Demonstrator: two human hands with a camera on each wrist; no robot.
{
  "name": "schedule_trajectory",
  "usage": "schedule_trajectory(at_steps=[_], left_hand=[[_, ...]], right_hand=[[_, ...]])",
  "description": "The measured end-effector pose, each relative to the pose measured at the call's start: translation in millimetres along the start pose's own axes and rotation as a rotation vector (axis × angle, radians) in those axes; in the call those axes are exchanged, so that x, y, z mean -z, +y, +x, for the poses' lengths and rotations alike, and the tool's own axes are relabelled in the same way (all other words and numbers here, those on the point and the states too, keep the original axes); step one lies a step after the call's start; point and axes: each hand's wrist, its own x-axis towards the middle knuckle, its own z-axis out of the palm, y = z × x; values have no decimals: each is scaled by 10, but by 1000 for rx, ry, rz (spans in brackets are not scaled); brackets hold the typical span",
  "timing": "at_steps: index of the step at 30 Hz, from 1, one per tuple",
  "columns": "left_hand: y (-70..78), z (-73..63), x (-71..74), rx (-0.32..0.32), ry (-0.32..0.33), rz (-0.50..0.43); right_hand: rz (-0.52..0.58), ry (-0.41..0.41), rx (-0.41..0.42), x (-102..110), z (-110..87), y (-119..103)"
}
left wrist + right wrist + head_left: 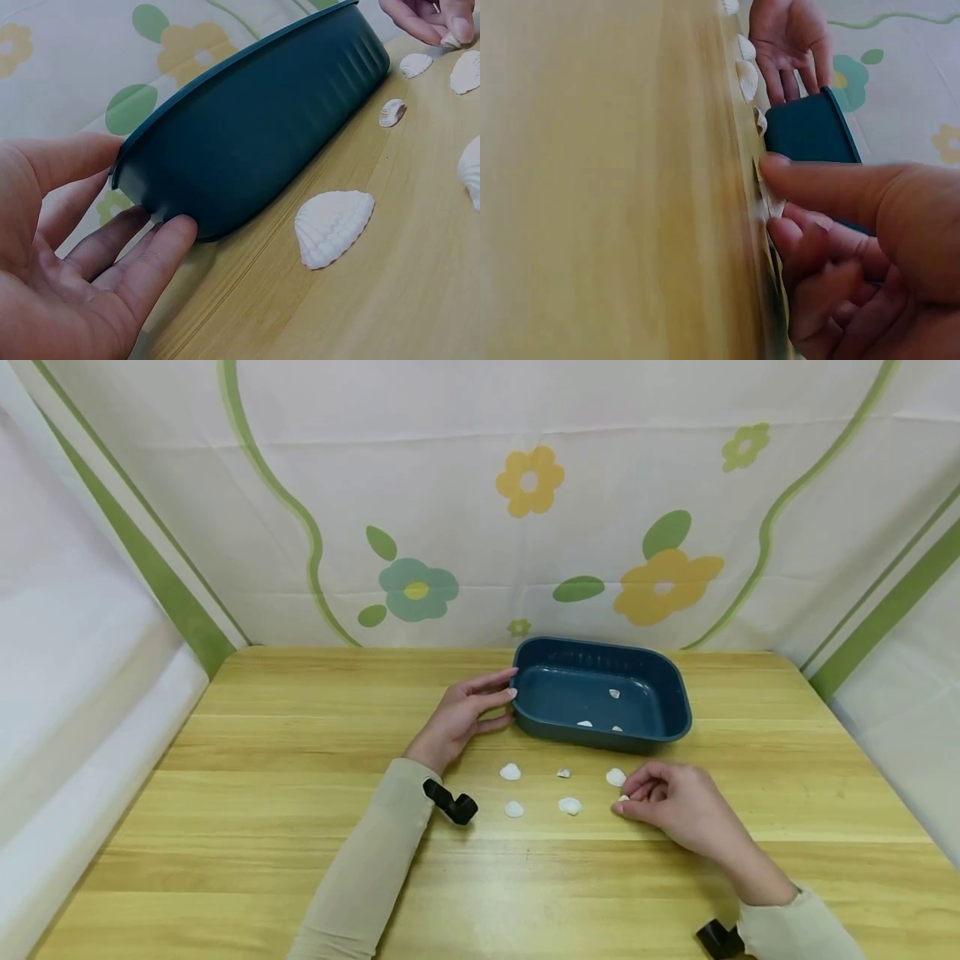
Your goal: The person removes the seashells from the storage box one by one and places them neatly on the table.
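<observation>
A dark teal plastic basin point(577, 739) stands on the wooden table, with three small shells, one a pale seashell point(614, 693), inside. My left hand point(468, 714) rests its fairly straight fingers point(161, 255) against the basin's left end, near the rim. In front of the basin, my right hand point(678, 806) pinches a small white seashell point(451, 40) between thumb and fingers, low over the table. Close to these fingers lies another white seashell point(616, 777). Left of it are a small brownish shell point(563, 772) and a ribbed white shell point(334, 227), with further shells point(570, 806) in a nearer row.
The wooden table point(247, 793) ends at the back against a white flowered cloth point(457, 460). More cloth hangs at both sides. Black camera mounts sit at the left sleeve point(375, 852) and the right sleeve point(798, 931).
</observation>
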Motion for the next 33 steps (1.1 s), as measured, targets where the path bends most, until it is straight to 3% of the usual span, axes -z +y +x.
schedule_trajectory(at_steps=[13, 33], left_hand=[[-6, -32, 4, 1, 9, -3], [-32, -12, -36, 3, -9, -2]], right_hand=[[-65, 10, -5, -10, 14, 48], [-68, 26, -54, 0, -35, 64]])
